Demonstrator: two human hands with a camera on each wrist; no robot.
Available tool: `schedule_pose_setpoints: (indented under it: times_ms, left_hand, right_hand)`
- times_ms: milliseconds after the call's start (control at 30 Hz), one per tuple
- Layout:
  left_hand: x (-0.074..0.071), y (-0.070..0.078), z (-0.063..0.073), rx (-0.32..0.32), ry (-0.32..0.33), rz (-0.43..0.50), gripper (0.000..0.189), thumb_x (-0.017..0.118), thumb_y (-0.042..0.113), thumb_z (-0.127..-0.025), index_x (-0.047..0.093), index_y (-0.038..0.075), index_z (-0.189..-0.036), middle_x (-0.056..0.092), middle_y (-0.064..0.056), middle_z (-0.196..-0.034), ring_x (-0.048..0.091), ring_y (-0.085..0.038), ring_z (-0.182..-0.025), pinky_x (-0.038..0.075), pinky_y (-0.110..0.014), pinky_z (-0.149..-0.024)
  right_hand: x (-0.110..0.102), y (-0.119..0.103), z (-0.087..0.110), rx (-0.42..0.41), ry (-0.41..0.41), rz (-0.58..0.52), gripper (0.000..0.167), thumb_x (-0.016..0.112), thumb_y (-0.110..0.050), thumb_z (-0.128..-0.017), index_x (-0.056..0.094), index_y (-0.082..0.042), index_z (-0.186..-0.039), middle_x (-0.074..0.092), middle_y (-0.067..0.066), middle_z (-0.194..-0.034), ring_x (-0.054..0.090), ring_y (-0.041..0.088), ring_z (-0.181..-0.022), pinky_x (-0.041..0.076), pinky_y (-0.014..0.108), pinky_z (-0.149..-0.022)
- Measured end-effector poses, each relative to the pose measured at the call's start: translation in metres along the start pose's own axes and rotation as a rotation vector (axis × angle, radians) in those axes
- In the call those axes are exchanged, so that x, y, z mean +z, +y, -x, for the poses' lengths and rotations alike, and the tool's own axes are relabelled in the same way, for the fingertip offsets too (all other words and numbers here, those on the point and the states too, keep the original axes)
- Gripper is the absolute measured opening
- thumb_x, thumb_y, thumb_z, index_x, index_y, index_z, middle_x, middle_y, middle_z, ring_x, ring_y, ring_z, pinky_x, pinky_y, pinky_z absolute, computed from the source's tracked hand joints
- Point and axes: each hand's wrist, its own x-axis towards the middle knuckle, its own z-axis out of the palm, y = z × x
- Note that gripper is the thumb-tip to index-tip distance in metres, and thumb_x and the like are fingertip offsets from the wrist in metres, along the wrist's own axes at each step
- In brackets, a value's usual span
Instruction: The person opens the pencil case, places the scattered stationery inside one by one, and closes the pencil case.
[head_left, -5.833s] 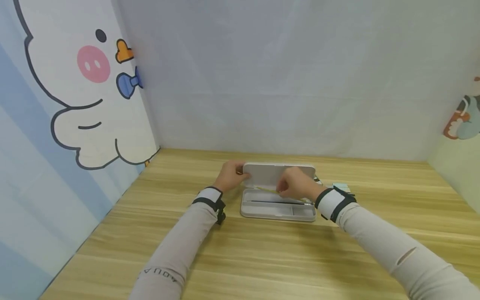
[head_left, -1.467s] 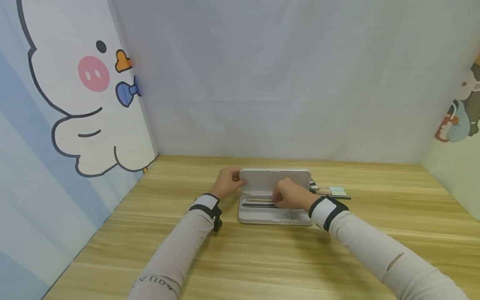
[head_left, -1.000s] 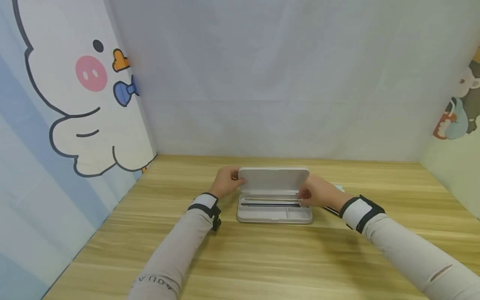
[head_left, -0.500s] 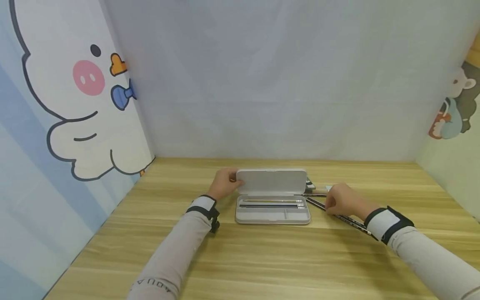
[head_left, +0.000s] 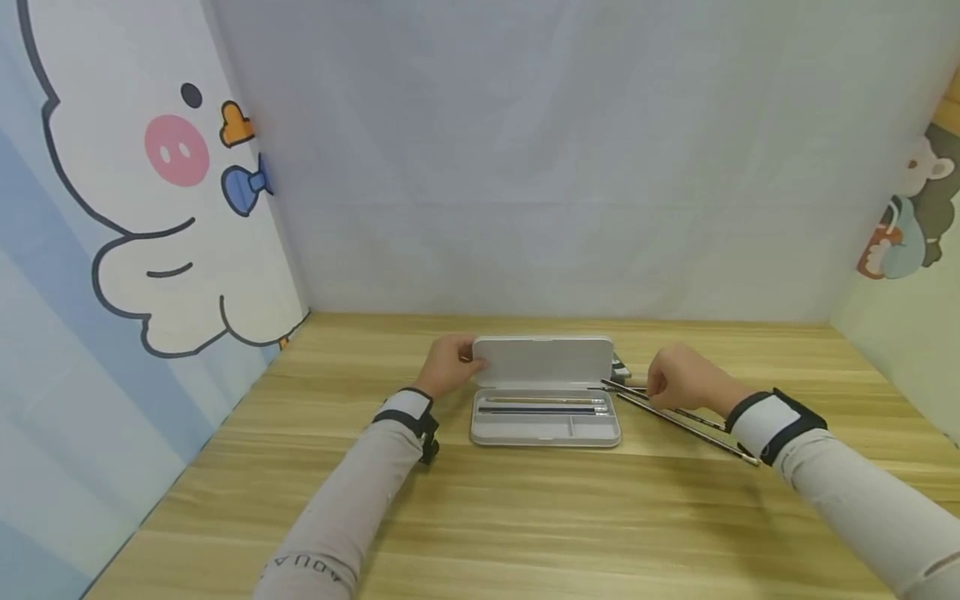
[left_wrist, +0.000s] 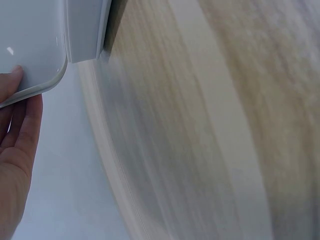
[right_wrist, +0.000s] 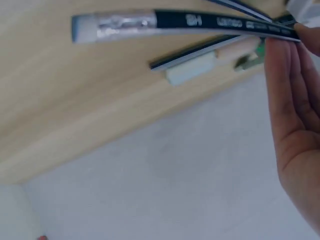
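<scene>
A white pencil case stands with its lid (head_left: 543, 360) raised and its tray (head_left: 517, 442) flat on the table. My left hand (head_left: 446, 365) grips the lid's left edge, thumb on the inner face in the left wrist view. Inside the tray lie a yellow pencil (head_left: 536, 401) and a dark pencil (head_left: 536, 410). To the right of the case, my right hand (head_left: 690, 382) pinches a black HB pencil (right_wrist: 215, 22) by thumb and fingers; its eraser end points away from the hand. Another black pencil (head_left: 701, 433) lies slantwise just below that hand.
In the right wrist view, a further dark pencil (right_wrist: 195, 52) lies by a pale blue block (right_wrist: 192, 69) with a beige part. A dark-and-white item (head_left: 619, 369) is partly hidden behind the case. A fabric backdrop (head_left: 555, 208) rises behind the table.
My right hand has left the case and moved right to the black pencils, then lifted one slightly. Both pencils lie in the tray's rear section. My left hand keeps its hold on the lid.
</scene>
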Motion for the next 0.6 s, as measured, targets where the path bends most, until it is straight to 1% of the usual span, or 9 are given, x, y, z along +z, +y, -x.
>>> schedule_pose_setpoints:
  times_ms: [67,133,200,267,367,467,600]
  left_hand:
    - [0.0,0.002,0.0,-0.022,0.002,-0.01,0.017,0.075,-0.007,-0.087,0.074,-0.01,-0.103,0.077,-0.027,-0.097,0.076,-0.039,-0.085,0.067,-0.04,-0.076]
    - [0.0,0.005,0.001,-0.034,0.008,-0.025,0.016,0.075,-0.007,-0.087,0.074,-0.01,-0.103,0.077,-0.026,-0.097,0.076,-0.038,-0.085,0.067,-0.038,-0.076]
    - [0.0,0.005,0.001,-0.047,0.012,-0.025,0.016,0.075,-0.008,-0.087,0.074,-0.01,-0.102,0.077,-0.026,-0.098,0.076,-0.038,-0.086,0.067,-0.038,-0.076]
    - [-0.001,0.006,0.001,-0.045,0.011,-0.03,0.016,0.076,-0.007,-0.087,0.074,-0.01,-0.103,0.077,-0.026,-0.098,0.076,-0.038,-0.086,0.067,-0.038,-0.077]
    - [-0.001,0.006,0.0,-0.037,0.005,-0.034,0.017,0.076,-0.007,-0.087,0.074,-0.01,-0.104,0.077,-0.027,-0.101,0.076,-0.038,-0.087,0.067,-0.038,-0.078]
    - [-0.001,0.005,0.0,-0.042,0.008,-0.026,0.018,0.077,-0.006,-0.087,0.074,-0.01,-0.105,0.077,-0.027,-0.101,0.076,-0.039,-0.087,0.067,-0.039,-0.078]
    - [0.0,0.005,0.001,-0.048,0.007,-0.015,0.016,0.077,-0.007,-0.086,0.074,-0.009,-0.102,0.077,-0.026,-0.099,0.076,-0.038,-0.085,0.067,-0.037,-0.076]
  right_hand:
    - [-0.006,-0.007,-0.008,-0.005,-0.009,0.003,0.007,0.08,0.002,-0.075,0.077,-0.004,-0.073,0.075,0.004,-0.075,0.069,0.016,-0.07,0.063,0.038,-0.066]
    - [-0.01,-0.015,-0.017,-0.024,-0.008,0.006,0.007,0.081,0.001,-0.075,0.078,-0.004,-0.074,0.075,0.004,-0.076,0.069,0.016,-0.07,0.063,0.037,-0.067]
    - [-0.011,-0.023,-0.028,-0.044,-0.004,0.006,0.006,0.081,0.0,-0.075,0.079,-0.005,-0.075,0.076,0.004,-0.076,0.069,0.015,-0.07,0.063,0.036,-0.067]
    - [-0.011,-0.032,-0.038,-0.069,0.013,0.001,0.004,0.08,-0.001,-0.077,0.08,-0.005,-0.076,0.076,0.003,-0.076,0.068,0.013,-0.069,0.062,0.034,-0.066]
    - [-0.007,-0.043,-0.052,-0.098,0.064,-0.027,0.002,0.079,-0.003,-0.081,0.081,-0.004,-0.081,0.077,0.005,-0.077,0.069,0.013,-0.069,0.062,0.034,-0.066]
    - [-0.002,-0.056,-0.064,-0.121,0.143,-0.077,0.004,0.078,-0.005,-0.086,0.08,-0.002,-0.086,0.079,0.008,-0.081,0.072,0.017,-0.072,0.064,0.036,-0.068]
    - [0.009,-0.067,-0.076,-0.15,0.241,-0.154,0.005,0.078,-0.004,-0.088,0.081,0.0,-0.09,0.079,0.011,-0.082,0.074,0.021,-0.073,0.064,0.037,-0.068]
